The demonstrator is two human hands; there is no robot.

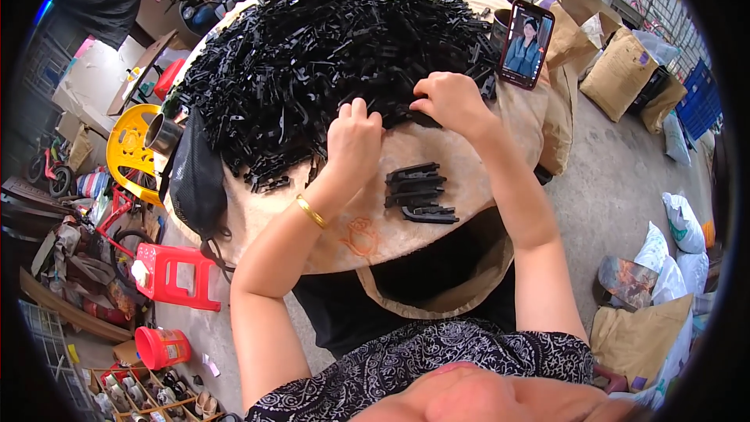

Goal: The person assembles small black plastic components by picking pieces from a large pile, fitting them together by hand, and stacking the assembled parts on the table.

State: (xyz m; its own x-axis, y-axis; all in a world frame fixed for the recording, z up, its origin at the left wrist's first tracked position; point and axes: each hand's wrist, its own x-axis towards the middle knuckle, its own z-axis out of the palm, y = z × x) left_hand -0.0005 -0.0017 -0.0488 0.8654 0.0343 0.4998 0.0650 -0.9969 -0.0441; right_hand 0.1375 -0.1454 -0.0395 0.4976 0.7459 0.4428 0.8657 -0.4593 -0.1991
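A wide heap of small black plastic parts [312, 47] covers most of the round, cloth-covered table [500, 141]. At the heap's near edge, my left hand [355, 141] has its fingers curled inward; what they hold is hidden behind them. My right hand [453, 103] is bent over the same edge, a little farther right, with its fingers closed on a dark part that shows below them. Between my forearms lies a small group of black plastic parts [416, 181], side by side in a rough stack on the cloth. A brown paper bag [445, 311] hangs open below the table's near edge.
A phone [525, 45] with a lit screen stands at the table's right. Beside the heap on the left are a black mesh bag [195, 176] and a metal cup [162, 134]. Red stool [180, 275] and yellow chair [129, 144] stand left; paper sacks [619, 74] stand right.
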